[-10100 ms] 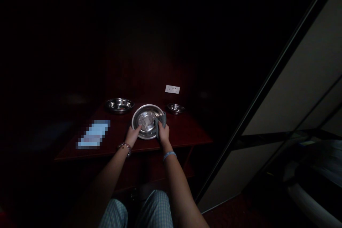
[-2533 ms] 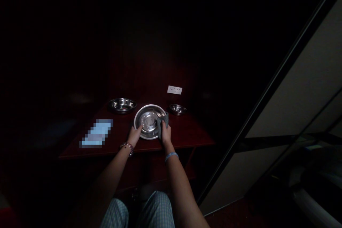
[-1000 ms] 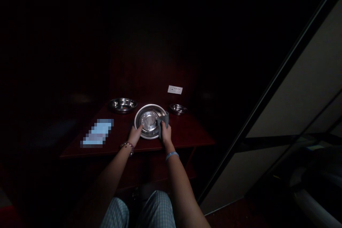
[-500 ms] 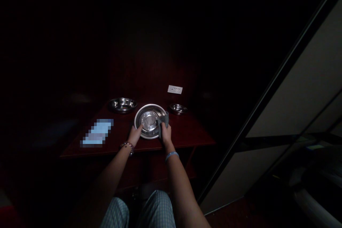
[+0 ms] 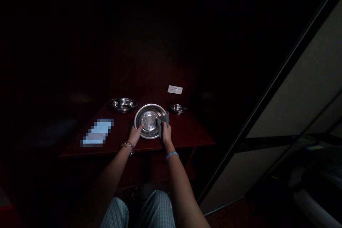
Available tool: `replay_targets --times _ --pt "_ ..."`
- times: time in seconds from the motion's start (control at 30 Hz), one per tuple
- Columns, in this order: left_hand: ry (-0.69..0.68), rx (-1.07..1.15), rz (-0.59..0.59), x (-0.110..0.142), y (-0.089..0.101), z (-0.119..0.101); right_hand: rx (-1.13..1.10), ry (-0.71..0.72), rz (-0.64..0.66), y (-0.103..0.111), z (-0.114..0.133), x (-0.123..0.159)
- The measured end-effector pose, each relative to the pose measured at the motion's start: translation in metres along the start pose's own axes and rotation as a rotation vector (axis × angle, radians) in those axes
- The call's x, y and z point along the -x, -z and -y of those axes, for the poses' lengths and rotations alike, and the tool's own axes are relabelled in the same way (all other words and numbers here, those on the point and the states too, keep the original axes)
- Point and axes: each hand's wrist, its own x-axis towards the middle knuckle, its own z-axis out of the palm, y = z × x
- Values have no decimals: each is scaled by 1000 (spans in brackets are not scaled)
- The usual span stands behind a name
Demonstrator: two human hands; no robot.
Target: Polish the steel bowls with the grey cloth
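A round stainless steel bowl (image 5: 149, 121) is tilted toward me over the front part of a dark red table (image 5: 187, 133). My left hand (image 5: 135, 135) grips its lower left rim, thumb inside and the other fingers hidden behind. A grey cloth (image 5: 163, 118) is folded over the right rim, and my right hand (image 5: 166, 132) is closed on it, pressing it against the bowl's wall. Behind to the left stands a wide steel bowl (image 5: 123, 105) with a small orange spot inside. A smaller steel bowl (image 5: 178, 109) sits at the back right.
A blurred-out pale blue flat patch (image 5: 97, 132) lies on the table's left side. A white socket plate (image 5: 175, 89) is on the back wall. To the right runs a pale panel (image 5: 301, 78) with a dark frame. My knees are below the table's front edge.
Almost nothing differs. The cloth at the right rim has shifted slightly with my right hand's fingers; the bowl and my left hand stay in place.
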Motion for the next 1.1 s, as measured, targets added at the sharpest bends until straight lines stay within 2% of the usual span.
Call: replay_targets --times 0.13,0.37,0.67,1.1 --pt "-4 -10 18 2 0 -2 -41 -106 -15 0 7 3" --pt "-35 -14 6 4 -2 -2 -30 -115 -11 1 13 6" --pt "-6 1 18 -2 0 2 -60 -114 -11 1 11 5" --pt "38 -25 -5 5 -1 -4 -58 -120 -24 0 11 5"
